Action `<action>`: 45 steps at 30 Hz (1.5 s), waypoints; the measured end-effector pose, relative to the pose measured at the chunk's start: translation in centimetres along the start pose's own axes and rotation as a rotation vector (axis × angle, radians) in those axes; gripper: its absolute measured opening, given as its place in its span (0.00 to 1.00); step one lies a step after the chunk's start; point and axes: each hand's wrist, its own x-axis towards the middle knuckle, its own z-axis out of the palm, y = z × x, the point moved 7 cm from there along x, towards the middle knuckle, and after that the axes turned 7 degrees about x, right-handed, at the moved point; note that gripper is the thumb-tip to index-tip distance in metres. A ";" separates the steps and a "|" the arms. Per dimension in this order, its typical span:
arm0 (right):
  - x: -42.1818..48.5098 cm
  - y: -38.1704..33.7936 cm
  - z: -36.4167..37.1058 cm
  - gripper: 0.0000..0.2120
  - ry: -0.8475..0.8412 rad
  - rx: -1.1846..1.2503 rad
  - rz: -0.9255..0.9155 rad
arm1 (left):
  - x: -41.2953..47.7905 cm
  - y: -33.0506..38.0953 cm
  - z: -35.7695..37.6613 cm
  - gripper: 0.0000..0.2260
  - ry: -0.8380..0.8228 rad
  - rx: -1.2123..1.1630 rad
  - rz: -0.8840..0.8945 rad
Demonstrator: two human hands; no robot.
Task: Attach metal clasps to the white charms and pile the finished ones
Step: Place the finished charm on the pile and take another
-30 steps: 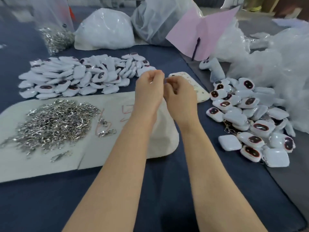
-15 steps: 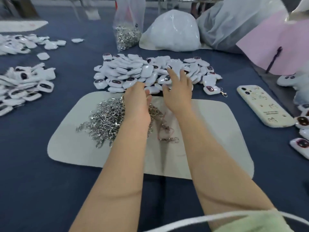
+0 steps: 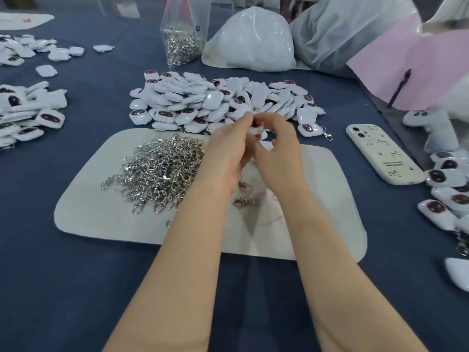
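Over the far edge of the white mat (image 3: 101, 214), both hands are drawn close together, fingers curled and fingertips meeting. The left hand (image 3: 225, 156) and the right hand (image 3: 279, 151) pinch one small white charm (image 3: 256, 130) between them, held just above the mat and only partly visible through the fingers. I cannot tell whether a clasp is in the pinch as well.

Just beyond the hands, touching the mat's far edge, lies the big heap of white charms (image 3: 218, 100), some turned up to show a dark oval face. Just left of the left wrist, on the mat, sits the tangled heap of metal clasps (image 3: 162, 168). A loose clasp (image 3: 245, 201) lies on the mat between the two forearms. To the right of the heap, one charm with a clasp on it (image 3: 311, 129) lies on the dark blue counter (image 3: 76, 288).

Further right, a cream phone (image 3: 383, 153) lies on the counter, and past it, at the edge of view, is another pile of charms (image 3: 446, 179). More charms are spread along the left side (image 3: 25, 110), well apart from the hands. At the back stand a clear bag of clasps (image 3: 182, 39) and a bulging white plastic bag (image 3: 250, 39). A pink sheet (image 3: 431, 59) with a purple pen (image 3: 398, 87) on it lies at the back right.
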 end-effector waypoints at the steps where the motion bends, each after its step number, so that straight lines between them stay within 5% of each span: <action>1: -0.6 -0.4 0.1 0.12 -0.051 -0.007 -0.006 | -0.3 0.1 -0.1 0.07 0.027 0.002 0.028; 6: -1.6 -0.6 0.1 0.07 -0.163 -0.030 0.030 | -1.8 -0.3 -2.9 0.04 0.188 -0.092 0.101; 12: -2.7 2.9 2.2 0.13 -0.389 -0.623 0.123 | -1.6 -0.5 -5.1 0.06 0.268 -0.041 0.145; 18: -2.5 3.1 2.6 0.07 -0.283 -0.614 0.023 | -0.9 -1.3 -4.4 0.14 0.242 -0.101 0.145; 24: -1.5 3.3 -0.2 0.03 0.001 -0.031 0.182 | -0.8 -0.6 -4.2 0.10 0.225 0.098 0.233; 29: -0.8 3.9 -1.2 0.05 0.040 0.444 0.341 | -0.9 -0.3 -2.6 0.08 0.141 0.404 0.296; 35: -0.5 4.0 -1.0 0.06 0.023 0.535 0.378 | -1.1 -0.5 -1.2 0.05 0.049 0.707 0.376; 45: -0.4 3.0 -0.9 0.06 0.005 0.434 0.287 | -0.9 -0.3 -2.0 0.06 0.177 0.740 0.415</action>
